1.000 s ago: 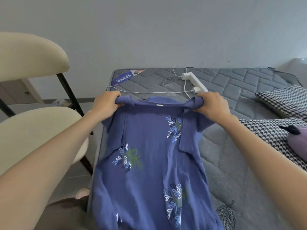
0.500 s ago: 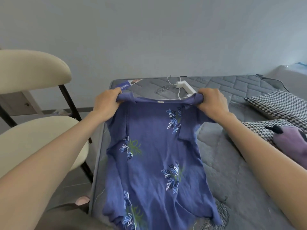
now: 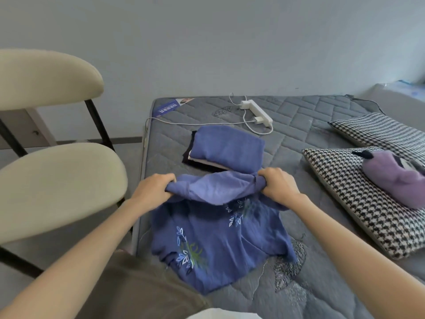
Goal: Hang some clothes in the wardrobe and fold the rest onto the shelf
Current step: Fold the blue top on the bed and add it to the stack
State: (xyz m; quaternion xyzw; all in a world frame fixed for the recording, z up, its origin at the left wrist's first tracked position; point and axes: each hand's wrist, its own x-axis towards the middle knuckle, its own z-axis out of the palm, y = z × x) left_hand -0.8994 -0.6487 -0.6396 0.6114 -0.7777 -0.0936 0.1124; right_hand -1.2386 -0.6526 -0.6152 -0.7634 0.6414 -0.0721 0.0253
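Observation:
A blue top with a leaf print (image 3: 213,240) lies crumpled on the grey quilted mattress (image 3: 299,139). My left hand (image 3: 153,188) grips its upper left edge and my right hand (image 3: 277,184) grips its upper right edge. The top's upper part sags in a fold between them. Just behind it sits a small stack of folded clothes (image 3: 226,148), a blue piece on top with pale and dark layers under it.
A cream chair (image 3: 62,180) with black legs stands close on the left. A white power strip (image 3: 256,112) with its cable lies at the mattress's far end. Two houndstooth pillows (image 3: 358,203) and a purple plush toy (image 3: 395,178) lie on the right.
Both hands have come down and toward me with the blue top, which hung spread out before and now lies bunched on the mattress. The folded stack behind it has come into view.

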